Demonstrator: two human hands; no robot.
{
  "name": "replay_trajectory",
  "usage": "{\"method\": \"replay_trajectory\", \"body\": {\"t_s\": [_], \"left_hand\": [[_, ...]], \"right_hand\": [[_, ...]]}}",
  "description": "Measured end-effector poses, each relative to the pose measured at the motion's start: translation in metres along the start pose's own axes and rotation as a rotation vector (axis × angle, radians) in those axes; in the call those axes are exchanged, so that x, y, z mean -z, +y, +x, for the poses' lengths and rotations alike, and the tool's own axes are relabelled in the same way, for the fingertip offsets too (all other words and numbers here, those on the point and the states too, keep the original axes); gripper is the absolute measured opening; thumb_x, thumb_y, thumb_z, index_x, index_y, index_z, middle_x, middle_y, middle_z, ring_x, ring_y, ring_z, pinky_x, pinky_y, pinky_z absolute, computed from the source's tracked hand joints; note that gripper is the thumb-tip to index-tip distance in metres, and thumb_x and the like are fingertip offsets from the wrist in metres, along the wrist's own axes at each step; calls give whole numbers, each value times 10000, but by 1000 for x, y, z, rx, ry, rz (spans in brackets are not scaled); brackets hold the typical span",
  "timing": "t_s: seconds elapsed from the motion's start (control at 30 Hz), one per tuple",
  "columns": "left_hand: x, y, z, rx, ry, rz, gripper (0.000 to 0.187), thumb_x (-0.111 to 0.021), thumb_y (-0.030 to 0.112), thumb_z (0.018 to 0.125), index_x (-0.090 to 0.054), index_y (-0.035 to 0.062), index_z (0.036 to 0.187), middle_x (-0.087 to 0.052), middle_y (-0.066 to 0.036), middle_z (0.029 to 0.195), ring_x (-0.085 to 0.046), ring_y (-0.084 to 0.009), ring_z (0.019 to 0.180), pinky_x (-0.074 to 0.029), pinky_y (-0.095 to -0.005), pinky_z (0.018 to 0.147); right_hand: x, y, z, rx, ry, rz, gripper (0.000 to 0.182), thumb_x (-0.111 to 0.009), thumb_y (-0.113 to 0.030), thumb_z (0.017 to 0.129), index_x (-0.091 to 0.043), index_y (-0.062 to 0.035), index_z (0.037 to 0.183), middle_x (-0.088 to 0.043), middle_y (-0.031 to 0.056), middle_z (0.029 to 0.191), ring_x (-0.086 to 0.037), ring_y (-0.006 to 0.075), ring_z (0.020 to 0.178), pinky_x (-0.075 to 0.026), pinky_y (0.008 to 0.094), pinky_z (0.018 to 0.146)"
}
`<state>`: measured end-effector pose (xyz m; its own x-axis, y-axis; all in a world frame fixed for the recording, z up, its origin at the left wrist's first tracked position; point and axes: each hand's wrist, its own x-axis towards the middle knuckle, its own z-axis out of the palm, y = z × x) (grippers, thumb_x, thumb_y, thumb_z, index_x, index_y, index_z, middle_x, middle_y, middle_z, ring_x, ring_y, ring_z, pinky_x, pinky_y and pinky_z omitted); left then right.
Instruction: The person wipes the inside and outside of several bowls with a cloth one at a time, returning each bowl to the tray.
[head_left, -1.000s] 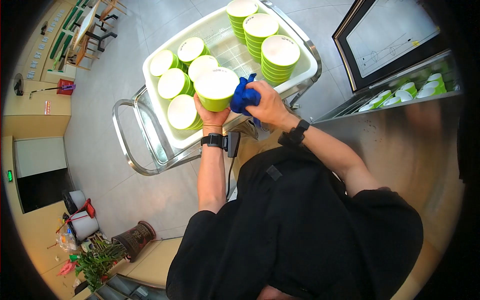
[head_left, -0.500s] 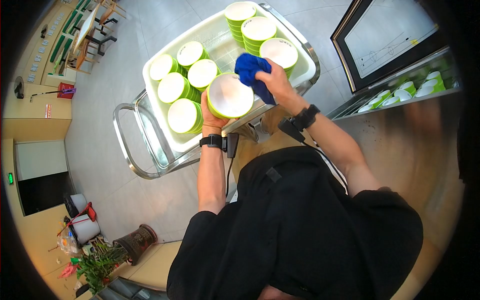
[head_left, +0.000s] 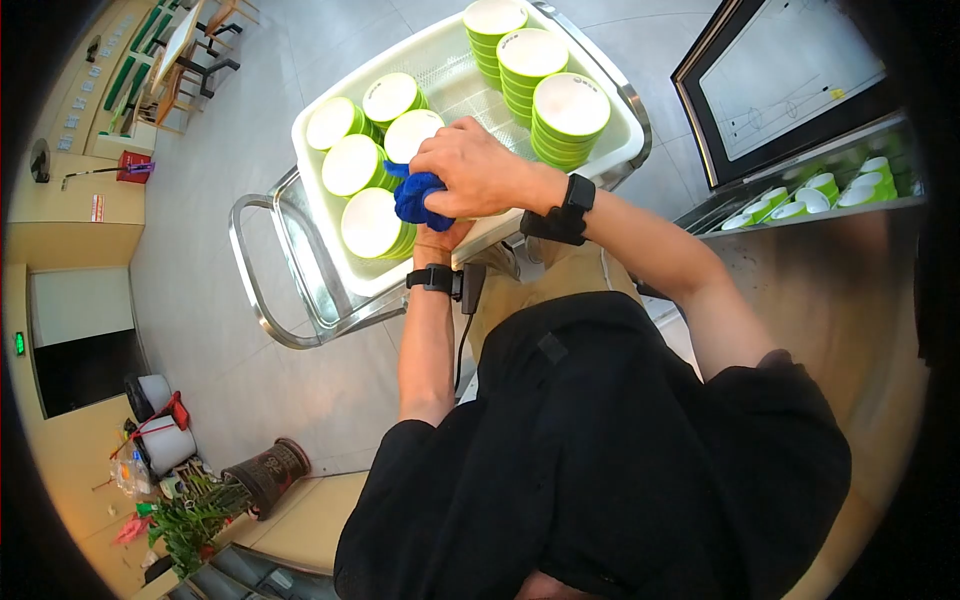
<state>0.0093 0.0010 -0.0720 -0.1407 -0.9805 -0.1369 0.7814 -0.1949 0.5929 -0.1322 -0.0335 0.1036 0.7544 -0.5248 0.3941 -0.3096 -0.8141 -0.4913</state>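
My right hand (head_left: pixel 472 170) is closed on a crumpled blue cloth (head_left: pixel 420 200), pressing it down just above my left hand (head_left: pixel 443 236). My left hand's fingers are mostly covered by the cloth and right hand. The white-and-green bowl it gripped a moment before is now hidden behind them. Around both hands, a white plastic basket (head_left: pixel 345 275) carries stacks of white bowls with lime-green outsides. A leaning stack (head_left: pixel 372 222) lies left of the cloth, and an upright stack (head_left: pixel 570 105) stands to the right of my right hand.
The basket rests on a metal trolley with a curved handle (head_left: pixel 240 250). At right, more green bowls (head_left: pixel 820 188) sit in a steel recess beside a dark-framed panel (head_left: pixel 790 80). A potted plant (head_left: pixel 265 475) and bins (head_left: pixel 165 440) stand at lower left.
My right hand has swung left and down with the blue cloth, from beside the bowl to over my left hand. The bowl has gone out of sight behind it.
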Motion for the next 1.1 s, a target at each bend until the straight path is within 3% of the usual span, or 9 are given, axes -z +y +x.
{"method": "replay_trajectory", "body": {"t_s": [0.1,0.2,0.33,0.53,0.6,0.7,0.8,0.97,1.1], "left_hand": [[-22,6,-4,106,-49,-99,611,-560,528,801,-468,140,1264,-486,-54,1298,-453,-235,1188,-336,-442,1021],[-22,3,-2,95,7,-11,655,-555,562,789,-459,133,1275,-489,-62,1294,-458,-240,1185,-334,-457,1021],[-26,7,-3,108,-25,-26,632,-553,519,802,-458,109,1274,-503,-83,1277,-473,-267,1173,-336,-444,1023],[-38,16,-9,107,-14,-9,570,-576,426,780,-514,34,1188,-585,-117,1144,-567,-257,1038,-442,-384,927],[-41,15,-9,35,34,42,582,-566,441,778,-511,38,1193,-584,-117,1137,-565,-260,1026,-441,-386,920],[-49,17,-11,8,16,49,615,-528,496,778,-509,49,1200,-573,-119,1149,-552,-269,1032,-431,-402,923],[-50,18,-12,-25,125,-93,652,-483,551,777,-506,63,1209,-560,-114,1166,-529,-278,1059,-417,-418,928],[-51,21,-14,-8,181,-169,724,-429,672,735,-485,168,1251,-525,-61,1223,-498,-267,1101,-412,-435,909],[-64,23,-20,-88,160,-213,727,-462,669,752,-474,155,1266,-530,-61,1230,-507,-255,1105,-407,-415,927]], "right_hand": [[10,5,7,-160,-114,0,341,-567,-258,667,-639,-21,901,-625,168,794,-590,349,801,-463,427,731],[6,15,5,-303,6,15,319,-538,-313,679,-658,-74,852,-641,192,816,-617,355,791,-483,457,714],[10,29,10,-475,-33,20,340,-517,-317,703,-658,-71,890,-640,202,838,-613,375,820,-491,436,752],[11,71,-6,-683,-80,168,455,-494,-371,736,-650,42,844,-615,282,863,-607,403,827,-484,418,737],[4,81,-17,-733,-44,218,435,-500,-333,728,-604,85,784,-610,238,722,-597,330,669,-457,371,623],[4,80,-37,-849,-26,364,473,-501,-352,728,-583,114,723,-586,222,652,-568,286,600,-429,356,559],[-17,85,-61,-931,57,489,496,-497,-368,716,-600,118,728,-595,272,685,-597,353,639,-439,405,592],[-25,60,-77,-974,107,541,509,-511,-380,706,-593,122,716,-593,255,663,-605,318,633,-446,378,594],[-2,45,-72,-909,63,584,487,-522,-377,702,-607,103,713,-593,234,658,-608,285,625,-451,353,599]]}}
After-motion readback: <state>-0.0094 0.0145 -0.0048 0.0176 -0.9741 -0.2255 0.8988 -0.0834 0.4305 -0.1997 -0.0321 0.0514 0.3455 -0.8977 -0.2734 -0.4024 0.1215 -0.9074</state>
